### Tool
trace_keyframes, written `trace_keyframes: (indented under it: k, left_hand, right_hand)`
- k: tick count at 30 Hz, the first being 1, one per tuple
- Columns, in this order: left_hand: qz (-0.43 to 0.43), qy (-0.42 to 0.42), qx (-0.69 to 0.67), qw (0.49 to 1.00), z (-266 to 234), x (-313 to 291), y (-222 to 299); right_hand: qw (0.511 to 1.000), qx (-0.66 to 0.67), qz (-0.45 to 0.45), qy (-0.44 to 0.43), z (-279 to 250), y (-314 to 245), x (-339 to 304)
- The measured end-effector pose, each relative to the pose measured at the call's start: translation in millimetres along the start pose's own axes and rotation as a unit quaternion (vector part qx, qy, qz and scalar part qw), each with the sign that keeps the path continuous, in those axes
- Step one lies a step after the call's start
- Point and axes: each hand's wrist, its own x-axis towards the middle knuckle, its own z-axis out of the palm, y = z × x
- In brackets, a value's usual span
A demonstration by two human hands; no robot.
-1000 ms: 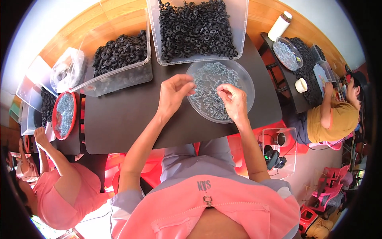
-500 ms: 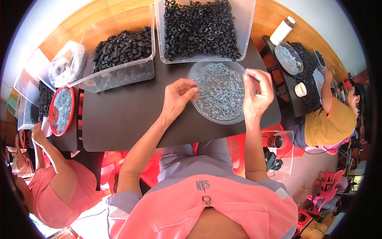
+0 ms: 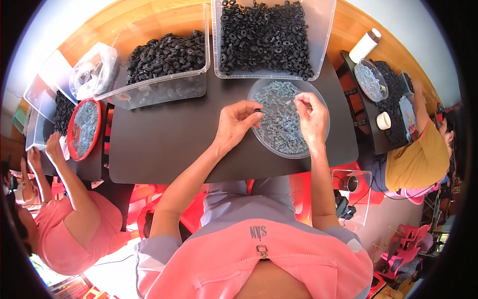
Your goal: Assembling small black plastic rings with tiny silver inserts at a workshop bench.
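Note:
My left hand (image 3: 235,124) is closed in a pinch at the left edge of a round clear tray (image 3: 279,154). A small black plastic part (image 3: 257,110) pokes out between its thumb and index finger. Over the tray's right half, my right hand (image 3: 314,124) pinches thumb against fingertips. Whatever sits in that pinch is too small to make out. Many small bluish metal springs (image 3: 281,133) cover the tray bottom beneath both hands.
Behind the tray stands a clear bin of black ring-like parts (image 3: 264,37). Left of it is another bin of black parts (image 3: 167,57). Co-workers in pink (image 3: 82,224) and mustard (image 3: 418,162) sit at side tables, near a red tray (image 3: 98,124) and a white bottle (image 3: 365,46).
My right hand has come inward from the tray's right rim, closer to my left hand. The black part now shows in my left pinch. The whole view has shifted slightly.

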Motion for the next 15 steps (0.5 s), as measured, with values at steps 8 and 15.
trace_keyframes:
  k: [8,15]
  left_hand:
    - [0.025,0.024,0.003,0.999,4,-2,4]
    - [0.058,0.013,0.065,0.996,5,-3,0]
  right_hand:
    - [0.989,0.145,0.009,-0.023,-11,-32,-6]
    - [0.978,0.171,0.020,-0.117,3,-33,-26]
